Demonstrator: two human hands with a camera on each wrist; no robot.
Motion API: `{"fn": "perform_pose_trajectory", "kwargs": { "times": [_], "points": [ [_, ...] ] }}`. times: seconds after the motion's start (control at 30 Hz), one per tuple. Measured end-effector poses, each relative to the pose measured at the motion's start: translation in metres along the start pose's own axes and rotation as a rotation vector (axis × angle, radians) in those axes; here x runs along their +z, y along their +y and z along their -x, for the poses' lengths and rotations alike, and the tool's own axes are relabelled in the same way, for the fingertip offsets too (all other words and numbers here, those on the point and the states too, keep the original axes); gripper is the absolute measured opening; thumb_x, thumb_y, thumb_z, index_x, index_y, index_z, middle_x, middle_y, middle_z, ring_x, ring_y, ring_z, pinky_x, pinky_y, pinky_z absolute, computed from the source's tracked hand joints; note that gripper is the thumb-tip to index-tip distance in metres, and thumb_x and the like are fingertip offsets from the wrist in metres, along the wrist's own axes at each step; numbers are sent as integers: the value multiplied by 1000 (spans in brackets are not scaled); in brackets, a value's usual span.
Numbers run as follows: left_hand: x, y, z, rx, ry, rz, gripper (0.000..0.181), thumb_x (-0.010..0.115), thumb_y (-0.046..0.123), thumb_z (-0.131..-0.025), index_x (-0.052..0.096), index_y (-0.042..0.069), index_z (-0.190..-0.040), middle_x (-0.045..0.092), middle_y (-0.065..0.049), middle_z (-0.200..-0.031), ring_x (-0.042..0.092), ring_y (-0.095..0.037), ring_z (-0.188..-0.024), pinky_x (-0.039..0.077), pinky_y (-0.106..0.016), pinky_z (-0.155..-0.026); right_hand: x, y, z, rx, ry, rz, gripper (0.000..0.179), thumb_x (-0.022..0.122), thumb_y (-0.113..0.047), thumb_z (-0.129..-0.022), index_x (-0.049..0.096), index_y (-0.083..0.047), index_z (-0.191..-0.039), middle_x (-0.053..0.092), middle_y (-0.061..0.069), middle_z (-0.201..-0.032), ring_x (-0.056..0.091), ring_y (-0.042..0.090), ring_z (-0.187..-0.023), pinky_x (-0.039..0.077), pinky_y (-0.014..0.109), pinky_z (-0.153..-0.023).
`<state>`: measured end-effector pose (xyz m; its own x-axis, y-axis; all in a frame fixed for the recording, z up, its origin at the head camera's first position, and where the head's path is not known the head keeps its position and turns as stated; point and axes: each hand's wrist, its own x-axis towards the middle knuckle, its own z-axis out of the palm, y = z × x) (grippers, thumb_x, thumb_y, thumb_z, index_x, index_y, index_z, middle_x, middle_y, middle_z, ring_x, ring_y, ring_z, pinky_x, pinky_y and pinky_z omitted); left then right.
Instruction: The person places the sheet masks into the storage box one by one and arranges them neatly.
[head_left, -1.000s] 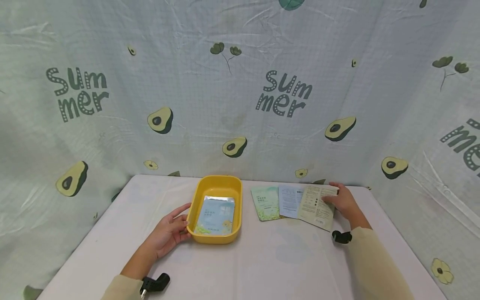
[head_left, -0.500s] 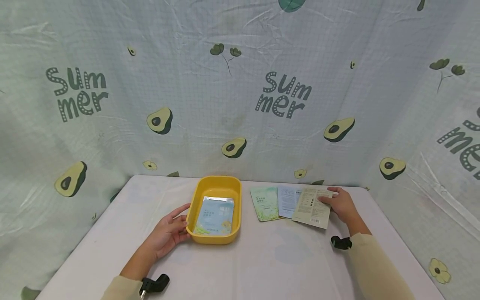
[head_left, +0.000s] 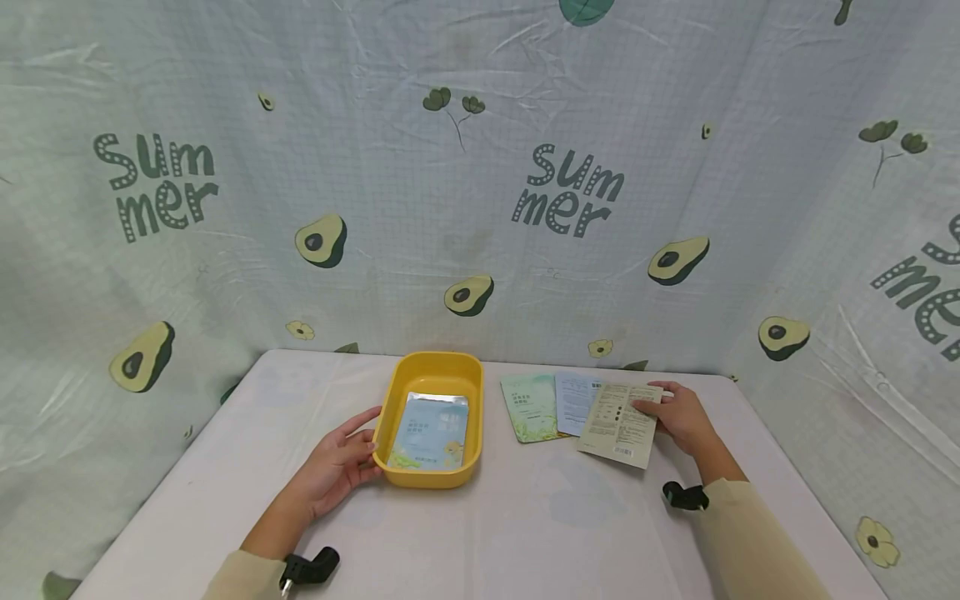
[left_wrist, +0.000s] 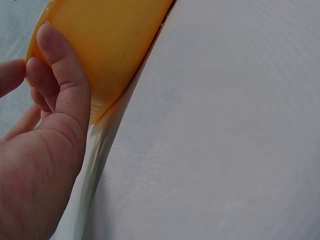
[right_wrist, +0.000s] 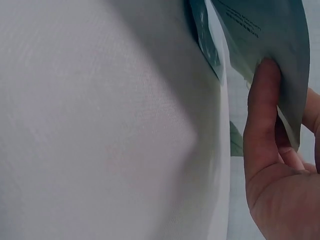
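Observation:
In the head view, my left hand (head_left: pixel 341 468) lies against the left side of a yellow plastic tray (head_left: pixel 477 392). Its thumb and fingers (left_wrist: pixel 67 65) touch the outer wall and rim in the left wrist view. Inside the tray is a pale blue sheet mask packet (head_left: pixel 430 433). My right hand (head_left: pixel 684 417) pinches the right edge of a beige sheet mask packet (head_left: pixel 621 423), thumb on its printed face. That packet is tilted, overlapping a blue-white packet (head_left: pixel 576 400). Left of these lies a light green packet (head_left: pixel 534 406).
A white cloth covers the table (head_left: pixel 517 525). Behind it hangs a pale curtain (head_left: pixel 390 275) printed with avocados and lettering, close to the table's back edge. Each wrist wears a black camera mount (head_left: pixel 311 567).
My right hand has drawn the beige packet leftward and slightly toward me, so more of the table shows to its right. The left hand and the tray have stayed put.

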<state>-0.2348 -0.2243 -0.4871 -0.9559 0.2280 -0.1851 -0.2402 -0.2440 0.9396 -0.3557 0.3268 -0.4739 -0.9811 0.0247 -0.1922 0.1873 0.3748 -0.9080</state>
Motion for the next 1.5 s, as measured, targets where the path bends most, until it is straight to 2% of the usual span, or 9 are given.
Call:
{"fn": "perform_pose_trajectory", "kwargs": {
  "times": [0.2,0.43,0.67,0.9,1.5],
  "points": [
    [2,-1,-2,-1,-3,-6,69,52,6,-103,22,17,-164,59,-5,-121,65,-18,-92,60,-29,-86,0,-2,6,-36,-6,-45,77,71,-20,-97,27,-1,-158,55,29,-142,71,12,-94,62,30,-76],
    [2,-2,-2,-7,3,-3,69,53,6,-103,22,17,-163,59,-4,-121,65,-18,-92,60,-29,-85,5,-8,15,-26,-2,-92,75,71,-19,-97,29,-5,-157,65,19,-129,72,12,-91,62,31,-76],
    [2,-1,0,-4,9,-11,68,53,7,-103,22,17,-163,59,-4,-120,64,-16,-89,60,-28,-84,11,-9,22,-30,-23,-115,75,72,-19,-97,30,-7,-157,68,17,-126,73,14,-92,63,32,-77],
    [1,-1,0,6,-5,-13,68,53,7,-104,21,17,-163,59,-4,-121,65,-16,-91,60,-29,-85,18,-12,29,-34,-41,-168,74,72,-18,-96,30,-7,-156,72,7,-115,73,14,-93,63,32,-77],
    [2,-2,1,3,1,-2,69,54,8,-103,22,19,-163,57,-5,-123,64,-17,-91,60,-28,-86,37,-18,47,-43,-67,-250,73,72,-17,-96,31,-9,-156,73,6,-117,75,17,-94,63,34,-78]
  ]
}}
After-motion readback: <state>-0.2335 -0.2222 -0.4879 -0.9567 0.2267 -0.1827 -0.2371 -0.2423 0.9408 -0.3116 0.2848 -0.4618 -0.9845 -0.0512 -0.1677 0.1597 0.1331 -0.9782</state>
